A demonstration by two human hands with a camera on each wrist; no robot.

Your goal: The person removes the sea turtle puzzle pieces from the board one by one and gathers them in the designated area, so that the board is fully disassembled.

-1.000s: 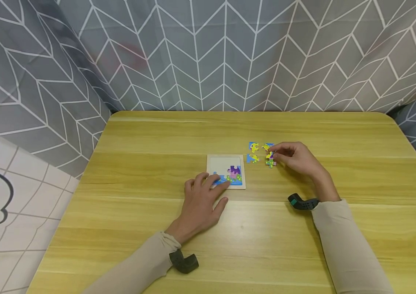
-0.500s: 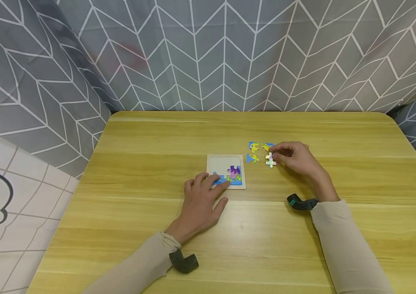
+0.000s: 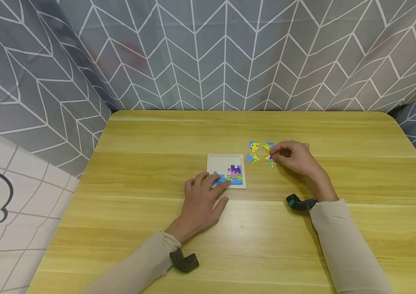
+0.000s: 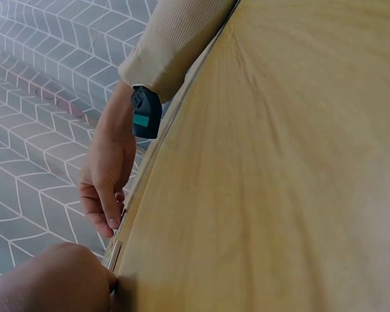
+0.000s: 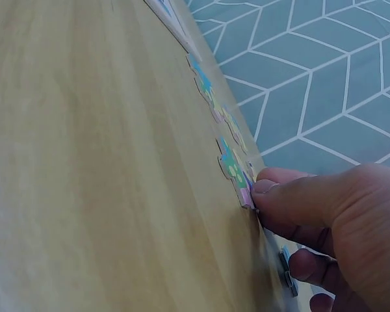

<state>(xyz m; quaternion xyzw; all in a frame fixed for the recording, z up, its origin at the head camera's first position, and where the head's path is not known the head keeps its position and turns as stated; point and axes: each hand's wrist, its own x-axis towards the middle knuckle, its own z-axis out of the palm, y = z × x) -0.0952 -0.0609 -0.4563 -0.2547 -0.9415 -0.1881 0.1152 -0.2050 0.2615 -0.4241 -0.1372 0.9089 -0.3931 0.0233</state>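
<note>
A small square puzzle board (image 3: 215, 162) with a pale frame lies mid-table, its lower part filled with blue, pink and purple pieces. My left hand (image 3: 201, 204) rests with spread, relaxed fingers over its lower left corner. To the right, my right hand (image 3: 295, 158) pinches the right edge of a green, yellow and purple puzzle piece (image 3: 270, 163) between thumb and index finger. Seen from the right wrist, that puzzle piece (image 5: 234, 170) is close to the tabletop, the thumb (image 5: 268, 187) at its edge.
Three more loose pieces lie near the right hand: a yellow-and-blue piece (image 3: 254, 146), a piece with a yellow fish shape (image 3: 267, 146) and a blue-edged piece (image 3: 253, 158). A patterned grey curtain (image 3: 208, 53) hangs behind the wooden table (image 3: 138, 163).
The puzzle piece at the right fingertips tilted and caught the light half a second ago, and now shows its colours again. The left hand stays still on the board.
</note>
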